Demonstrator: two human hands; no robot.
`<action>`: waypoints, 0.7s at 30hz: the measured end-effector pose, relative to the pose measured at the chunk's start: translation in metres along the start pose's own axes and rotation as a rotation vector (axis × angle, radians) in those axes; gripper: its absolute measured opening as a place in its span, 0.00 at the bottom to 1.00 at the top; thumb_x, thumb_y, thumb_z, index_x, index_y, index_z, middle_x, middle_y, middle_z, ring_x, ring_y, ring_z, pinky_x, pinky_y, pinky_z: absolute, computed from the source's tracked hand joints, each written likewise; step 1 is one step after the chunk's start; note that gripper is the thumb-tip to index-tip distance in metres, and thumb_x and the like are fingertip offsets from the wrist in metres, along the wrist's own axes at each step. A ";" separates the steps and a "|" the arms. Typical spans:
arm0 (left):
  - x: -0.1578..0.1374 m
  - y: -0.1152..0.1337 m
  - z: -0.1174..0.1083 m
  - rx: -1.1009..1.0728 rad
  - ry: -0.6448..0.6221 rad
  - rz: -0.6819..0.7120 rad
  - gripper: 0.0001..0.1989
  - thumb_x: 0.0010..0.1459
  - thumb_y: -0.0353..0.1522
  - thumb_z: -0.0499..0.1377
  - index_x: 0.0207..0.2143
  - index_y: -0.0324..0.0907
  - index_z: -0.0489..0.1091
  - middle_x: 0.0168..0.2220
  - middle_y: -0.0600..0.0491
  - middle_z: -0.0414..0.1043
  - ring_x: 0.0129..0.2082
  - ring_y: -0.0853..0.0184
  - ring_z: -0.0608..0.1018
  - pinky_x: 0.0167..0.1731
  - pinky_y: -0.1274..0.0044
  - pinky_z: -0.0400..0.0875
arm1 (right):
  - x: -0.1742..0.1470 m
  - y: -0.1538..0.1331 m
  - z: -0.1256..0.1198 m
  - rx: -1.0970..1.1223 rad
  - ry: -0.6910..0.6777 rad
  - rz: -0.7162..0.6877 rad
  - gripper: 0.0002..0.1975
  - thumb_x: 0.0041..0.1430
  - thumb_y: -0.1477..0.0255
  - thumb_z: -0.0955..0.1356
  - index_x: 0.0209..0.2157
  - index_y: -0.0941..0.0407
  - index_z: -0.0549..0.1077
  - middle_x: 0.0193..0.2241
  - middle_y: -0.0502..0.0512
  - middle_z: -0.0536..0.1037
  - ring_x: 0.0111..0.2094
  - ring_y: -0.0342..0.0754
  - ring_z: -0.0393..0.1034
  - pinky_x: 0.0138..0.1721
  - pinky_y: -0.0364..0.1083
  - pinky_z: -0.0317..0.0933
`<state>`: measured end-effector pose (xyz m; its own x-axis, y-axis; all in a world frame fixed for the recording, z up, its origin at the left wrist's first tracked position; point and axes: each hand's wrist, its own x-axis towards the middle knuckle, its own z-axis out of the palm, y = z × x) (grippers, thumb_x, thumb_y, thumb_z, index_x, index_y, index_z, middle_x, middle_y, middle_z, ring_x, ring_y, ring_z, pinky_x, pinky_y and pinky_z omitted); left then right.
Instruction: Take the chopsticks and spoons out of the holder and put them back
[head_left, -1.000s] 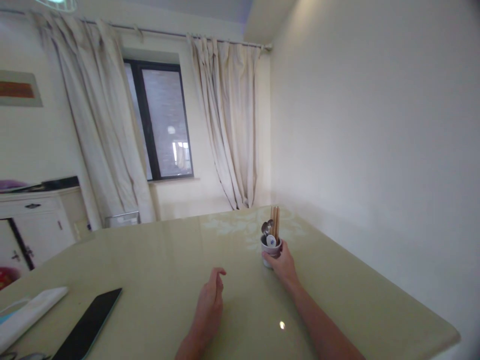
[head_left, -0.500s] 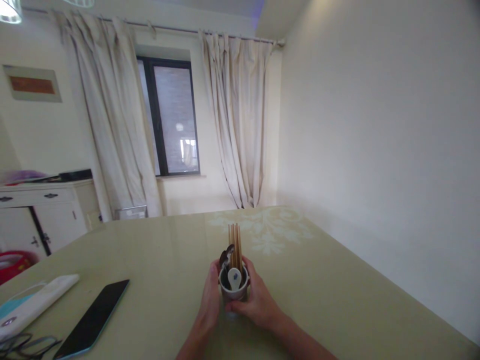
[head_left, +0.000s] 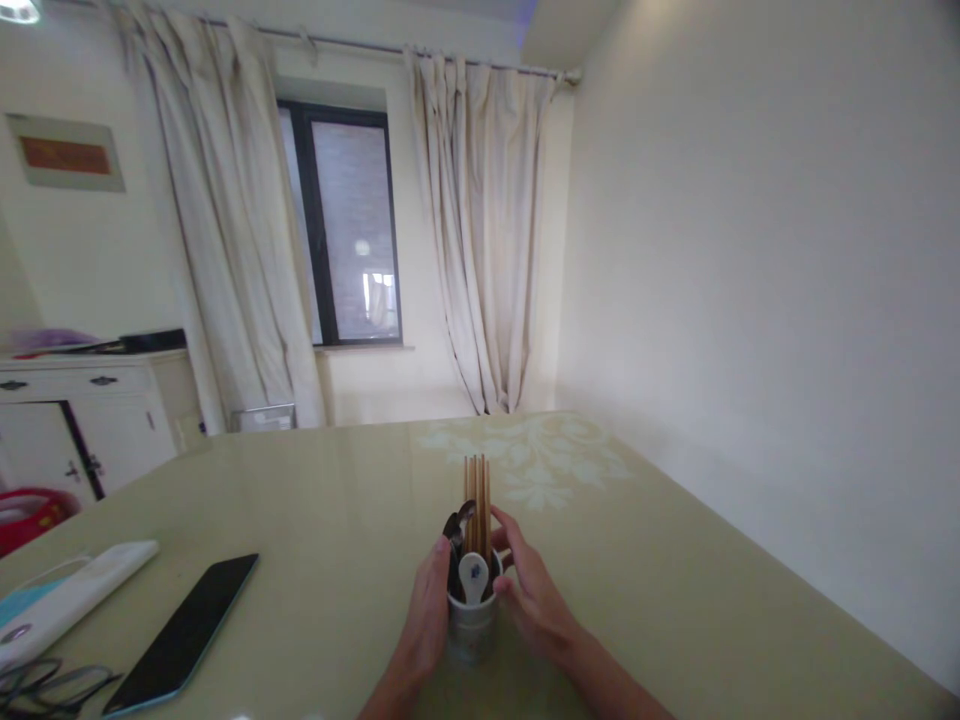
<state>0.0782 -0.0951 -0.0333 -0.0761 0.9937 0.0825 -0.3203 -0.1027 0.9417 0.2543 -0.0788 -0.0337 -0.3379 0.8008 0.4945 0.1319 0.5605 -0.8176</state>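
A pale ceramic utensil cup [head_left: 472, 632] stands upright on the table in front of me. It holds several wooden chopsticks [head_left: 478, 500], dark metal spoons [head_left: 457, 522] and a white spoon [head_left: 473, 574] with a small blue mark. My left hand [head_left: 426, 612] lies along the cup's left side, its thumb up by the rim and its other fingers mostly hidden. At the right rim, my right hand [head_left: 536, 598] has its fingers curved and apart, the thumb close to the rim. Whether its fingertips touch the cup or chopsticks is unclear.
Left on the greenish table [head_left: 322, 520] lie a black phone [head_left: 184, 635], a white power strip [head_left: 82, 605] and a tangle of dark cable or glasses [head_left: 52, 685]. A wall [head_left: 750, 300] runs along the right side. A white cabinet [head_left: 124, 420] stands far left.
The cup appears slightly lower and nearer, with more of its side showing. My right thumb has left the cup's front and risen to the right rim. The left hand stays beside the cup.
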 end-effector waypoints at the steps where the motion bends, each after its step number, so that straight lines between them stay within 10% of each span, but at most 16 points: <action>1: -0.002 0.002 0.002 0.039 -0.019 0.024 0.39 0.56 0.63 0.61 0.46 0.37 0.84 0.49 0.38 0.85 0.56 0.47 0.81 0.61 0.63 0.72 | 0.001 -0.002 -0.001 0.014 0.024 -0.001 0.53 0.59 0.29 0.57 0.71 0.53 0.59 0.47 0.61 0.77 0.45 0.57 0.74 0.44 0.52 0.68; 15: -0.015 0.003 0.002 0.255 -0.048 0.130 0.43 0.60 0.67 0.52 0.48 0.40 0.82 0.49 0.40 0.83 0.53 0.49 0.79 0.60 0.64 0.72 | 0.013 -0.014 -0.005 0.084 0.182 -0.008 0.38 0.67 0.36 0.56 0.52 0.53 0.76 0.42 0.60 0.79 0.42 0.56 0.73 0.41 0.50 0.67; 21: -0.017 0.004 0.001 0.283 -0.024 0.137 0.47 0.56 0.69 0.51 0.50 0.39 0.81 0.48 0.40 0.83 0.52 0.47 0.78 0.57 0.62 0.73 | 0.068 -0.041 -0.024 -0.057 0.213 -0.048 0.34 0.68 0.39 0.60 0.39 0.56 0.78 0.32 0.54 0.75 0.33 0.49 0.68 0.36 0.46 0.63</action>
<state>0.0794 -0.1123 -0.0302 -0.0774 0.9725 0.2197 -0.0329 -0.2228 0.9743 0.2480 -0.0423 0.0401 -0.1410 0.7962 0.5884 0.1751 0.6050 -0.7767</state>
